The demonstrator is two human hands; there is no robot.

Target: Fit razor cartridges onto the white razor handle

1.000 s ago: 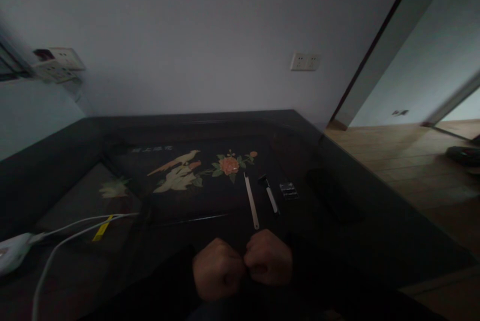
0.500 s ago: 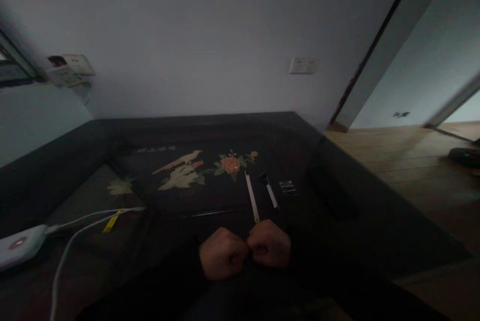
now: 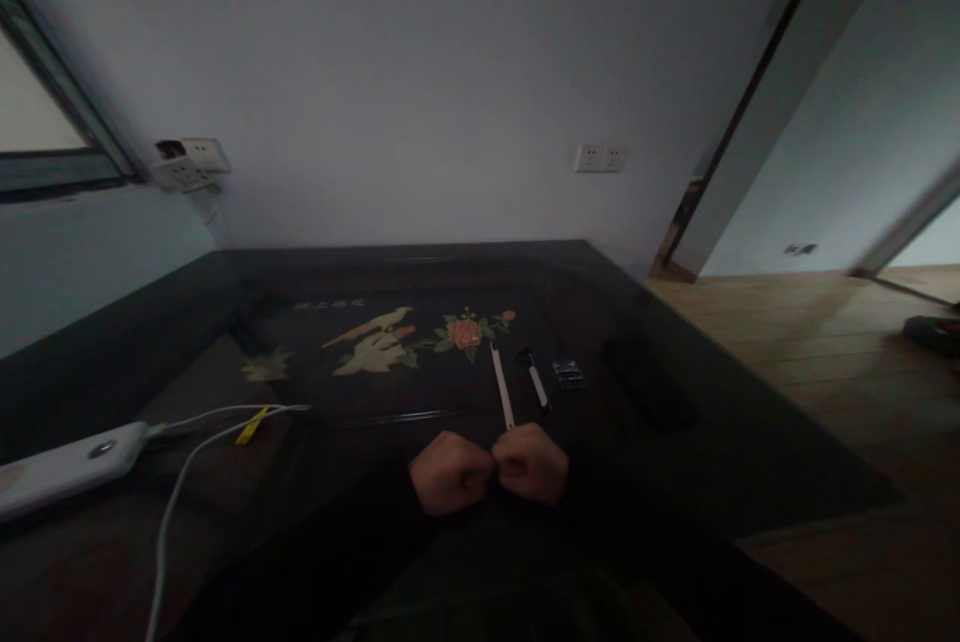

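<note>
My left hand and my right hand are both closed into fists, knuckles against each other, at the near part of the dark table. Nothing shows in either fist. Just beyond my right hand lies a slim white strip with a dark tip, its near end by the knuckles. Beside it is a white-handled tool with a dark crosswise head, like a razor. Further right sits a small shiny pack with dark cells; its contents are too dim to make out.
A bird-and-flower picture decorates the tabletop. On the left are a white power strip, a white cable and a yellow tag. A dark oblong object lies on the right. Wall sockets are behind.
The camera view has shifted slightly, showing more of the power strip on the left. My fists stay together, and the things on the table keep their places.
</note>
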